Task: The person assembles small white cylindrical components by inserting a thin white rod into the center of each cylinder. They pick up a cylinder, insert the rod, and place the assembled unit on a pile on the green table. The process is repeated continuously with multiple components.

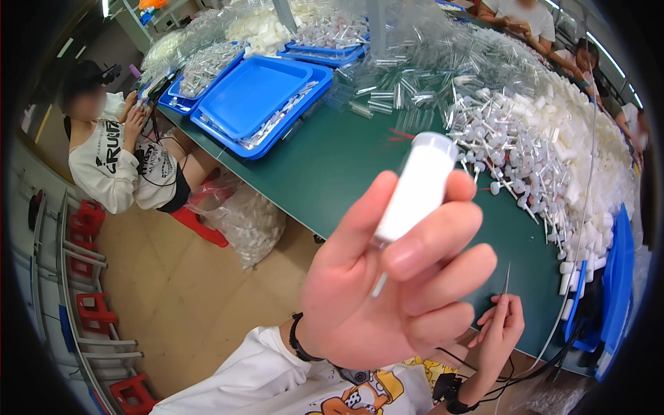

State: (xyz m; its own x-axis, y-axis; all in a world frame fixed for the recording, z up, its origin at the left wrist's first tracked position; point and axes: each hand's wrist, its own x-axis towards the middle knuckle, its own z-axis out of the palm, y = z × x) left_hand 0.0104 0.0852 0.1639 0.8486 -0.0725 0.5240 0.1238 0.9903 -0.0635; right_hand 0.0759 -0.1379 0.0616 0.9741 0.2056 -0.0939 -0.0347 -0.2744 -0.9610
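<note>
One clear tube [415,190] packed with white filling, capped white on top, is clamped tilted in the left hand [394,283], raised above the green table's [332,166] near edge. A thin needle-like stick [507,278] is pinched in the right hand [499,332] there.

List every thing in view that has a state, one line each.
left hand: raised, closed around the white tube
white tube: held tilted, cap end up
right hand: low, pinching a thin clear stick
thin clear stick: upright
top blue tray: empty, stacked on another tray
white swab pile: loose on the green table
</note>
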